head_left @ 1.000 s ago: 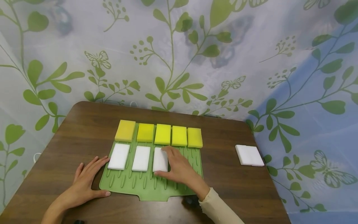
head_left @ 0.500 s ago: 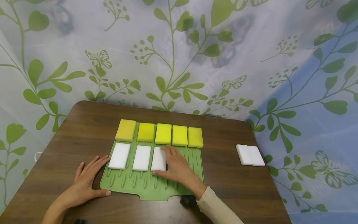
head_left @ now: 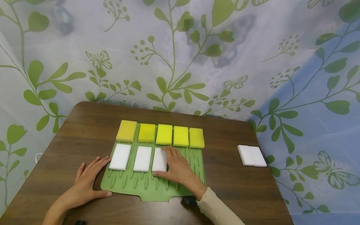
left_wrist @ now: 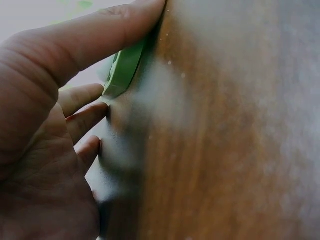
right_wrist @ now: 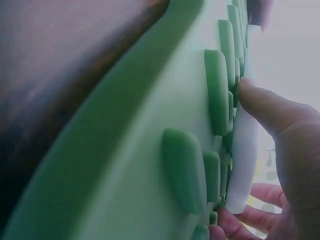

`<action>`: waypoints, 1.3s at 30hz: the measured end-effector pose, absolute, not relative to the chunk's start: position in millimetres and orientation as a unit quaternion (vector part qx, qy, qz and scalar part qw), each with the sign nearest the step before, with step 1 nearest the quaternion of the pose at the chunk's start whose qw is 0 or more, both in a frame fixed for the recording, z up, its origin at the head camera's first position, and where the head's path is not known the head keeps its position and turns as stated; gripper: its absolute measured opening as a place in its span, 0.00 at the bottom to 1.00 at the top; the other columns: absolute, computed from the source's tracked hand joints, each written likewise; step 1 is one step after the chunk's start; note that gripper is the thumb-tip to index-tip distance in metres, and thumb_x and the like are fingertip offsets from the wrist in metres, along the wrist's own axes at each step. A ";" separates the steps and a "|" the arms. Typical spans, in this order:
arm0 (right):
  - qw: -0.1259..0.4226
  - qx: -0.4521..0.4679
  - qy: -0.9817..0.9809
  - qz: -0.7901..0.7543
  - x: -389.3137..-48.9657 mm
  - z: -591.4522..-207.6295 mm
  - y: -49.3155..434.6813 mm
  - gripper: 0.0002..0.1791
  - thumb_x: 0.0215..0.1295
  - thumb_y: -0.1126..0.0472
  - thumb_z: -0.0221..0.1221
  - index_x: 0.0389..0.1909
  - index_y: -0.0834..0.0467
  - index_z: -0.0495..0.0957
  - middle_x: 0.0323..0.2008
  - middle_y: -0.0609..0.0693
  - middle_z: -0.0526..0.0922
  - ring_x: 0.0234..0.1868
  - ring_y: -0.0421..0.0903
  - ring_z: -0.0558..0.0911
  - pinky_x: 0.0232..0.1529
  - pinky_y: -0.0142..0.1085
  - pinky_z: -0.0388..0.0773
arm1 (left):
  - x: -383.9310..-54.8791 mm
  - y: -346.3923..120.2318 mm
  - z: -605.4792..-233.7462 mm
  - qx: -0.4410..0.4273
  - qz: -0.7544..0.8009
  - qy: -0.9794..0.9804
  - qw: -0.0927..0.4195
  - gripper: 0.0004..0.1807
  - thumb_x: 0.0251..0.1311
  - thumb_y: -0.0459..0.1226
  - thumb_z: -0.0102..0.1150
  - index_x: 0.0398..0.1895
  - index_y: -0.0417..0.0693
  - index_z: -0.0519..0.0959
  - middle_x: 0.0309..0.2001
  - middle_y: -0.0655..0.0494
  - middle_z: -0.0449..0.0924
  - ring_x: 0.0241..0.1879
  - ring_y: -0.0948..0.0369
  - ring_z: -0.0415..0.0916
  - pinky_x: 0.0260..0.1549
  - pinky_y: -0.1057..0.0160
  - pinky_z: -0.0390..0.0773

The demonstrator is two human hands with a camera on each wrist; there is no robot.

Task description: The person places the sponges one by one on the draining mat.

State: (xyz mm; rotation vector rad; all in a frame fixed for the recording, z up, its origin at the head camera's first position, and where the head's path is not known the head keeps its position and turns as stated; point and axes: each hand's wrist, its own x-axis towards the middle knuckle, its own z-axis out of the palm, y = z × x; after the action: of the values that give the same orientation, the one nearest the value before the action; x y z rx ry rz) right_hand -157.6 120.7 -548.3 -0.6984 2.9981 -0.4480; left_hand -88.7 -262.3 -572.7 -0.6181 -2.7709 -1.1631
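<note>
My right hand [head_left: 180,167] pinches a white melamine sponge [head_left: 159,160] end to end, thumb at its near end and fingers at its far end. The right wrist view shows this sponge [right_wrist: 245,150] lying on the ridges of a green ridged mat [head_left: 154,193]. To its left on the mat lie two more white sponges, a middle one [head_left: 142,158] and a left one [head_left: 120,157]. My left hand [head_left: 84,187] rests on the table with spread, straight fingers, fingertips and thumb at the mat's left edge [left_wrist: 125,70].
Several yellow sponges [head_left: 164,134] form a row along the mat's back edge. On the wooden table [head_left: 225,181] at the right lie white sponges [head_left: 251,156] side by side. A patterned curtain [head_left: 180,56] hangs behind the table. A dark object [head_left: 189,201] shows under my right forearm.
My right hand has shifted the white sponge slightly left, toward the middle one, and then stayed still. The left hand has kept its place.
</note>
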 end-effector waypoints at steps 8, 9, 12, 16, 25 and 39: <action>0.017 -0.226 0.960 -0.165 -154.6 -548.0 123.3 0.61 0.58 0.20 0.67 0.84 0.48 0.57 0.80 0.52 0.66 0.75 0.54 0.73 0.61 0.53 0.84 | -89.6 -261.6 -573.5 -0.202 -0.382 -0.901 0.036 0.64 0.45 0.54 0.87 0.85 0.56 0.61 0.80 0.35 0.65 0.83 0.84 0.31 0.79 0.31 0.22; 0.019 -0.227 0.959 -0.171 -154.0 -548.2 124.8 0.61 0.58 0.20 0.67 0.84 0.48 0.56 0.81 0.53 0.64 0.77 0.55 0.72 0.62 0.54 0.83 | -89.9 -261.5 -573.4 -0.203 -0.382 -0.901 0.036 0.63 0.45 0.54 0.87 0.85 0.56 0.61 0.80 0.35 0.65 0.83 0.84 0.31 0.79 0.31 0.22; 0.033 -0.225 0.952 -0.204 -150.6 -546.2 131.0 0.62 0.59 0.21 0.67 0.86 0.46 0.54 0.84 0.53 0.59 0.82 0.56 0.67 0.66 0.58 0.81 | -90.7 -261.3 -573.2 -0.205 -0.384 -0.899 0.034 0.63 0.46 0.53 0.87 0.85 0.56 0.61 0.80 0.35 0.65 0.83 0.85 0.31 0.79 0.30 0.22; 0.058 -0.219 0.941 -0.253 -144.4 -542.2 143.9 0.61 0.61 0.24 0.68 0.88 0.42 0.50 0.87 0.52 0.53 0.86 0.57 0.62 0.70 0.62 0.77 | -90.2 -261.4 -574.2 -0.208 -0.384 -0.899 0.031 0.63 0.46 0.53 0.87 0.85 0.56 0.60 0.80 0.35 0.65 0.81 0.88 0.29 0.79 0.29 0.22; 0.032 -0.233 0.924 -0.300 -136.6 -538.4 182.3 0.51 0.68 0.37 0.70 0.85 0.33 0.52 0.83 0.43 0.59 0.80 0.52 0.70 0.70 0.57 0.78 | -88.1 -262.2 -575.2 -0.206 -0.375 -0.903 0.039 0.64 0.45 0.53 0.87 0.86 0.55 0.60 0.80 0.32 0.63 0.81 0.88 0.28 0.80 0.35 0.20; -0.116 -0.163 0.933 -0.299 -149.5 -537.1 295.2 0.37 0.72 0.54 0.71 0.78 0.53 0.69 0.73 0.53 0.72 0.63 0.56 0.79 0.53 0.53 0.84 | -88.9 -261.5 -575.8 -0.208 -0.378 -0.901 0.044 0.65 0.44 0.52 0.88 0.86 0.54 0.60 0.79 0.32 0.64 0.81 0.88 0.28 0.80 0.37 0.19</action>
State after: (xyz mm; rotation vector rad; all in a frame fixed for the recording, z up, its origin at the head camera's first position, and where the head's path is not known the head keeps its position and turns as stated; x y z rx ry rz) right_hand -149.5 295.2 -537.1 -0.5542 3.1702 -1.0166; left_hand -88.9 -261.5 -575.8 -0.6348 -2.7549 -1.1555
